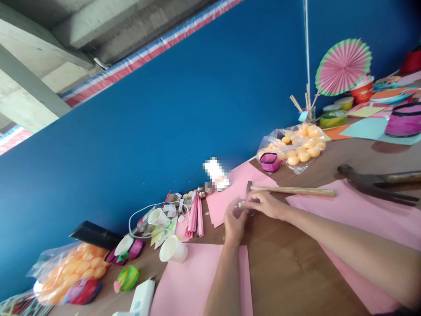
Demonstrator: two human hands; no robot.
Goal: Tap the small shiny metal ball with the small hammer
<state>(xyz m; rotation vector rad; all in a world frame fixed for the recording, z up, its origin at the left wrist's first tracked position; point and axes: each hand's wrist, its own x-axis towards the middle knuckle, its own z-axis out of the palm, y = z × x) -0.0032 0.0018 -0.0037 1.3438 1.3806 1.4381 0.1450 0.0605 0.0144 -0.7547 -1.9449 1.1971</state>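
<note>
Between two hands (pixel 234 219) (pixel 263 204), one shiny object (pixel 241 204)

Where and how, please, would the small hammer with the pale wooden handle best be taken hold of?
Probably by the right half of its pale wooden handle, from above and the right: that slim, straight end points right with nothing lying on it, while the dark head sits close to the right hand.

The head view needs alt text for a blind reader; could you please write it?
A person's left hand and right hand meet at a small shiny object over a brown table, near a wooden-handled hammer. Pink paper, white cups and bags of orange balls are nearby, before a blue wall.
</note>
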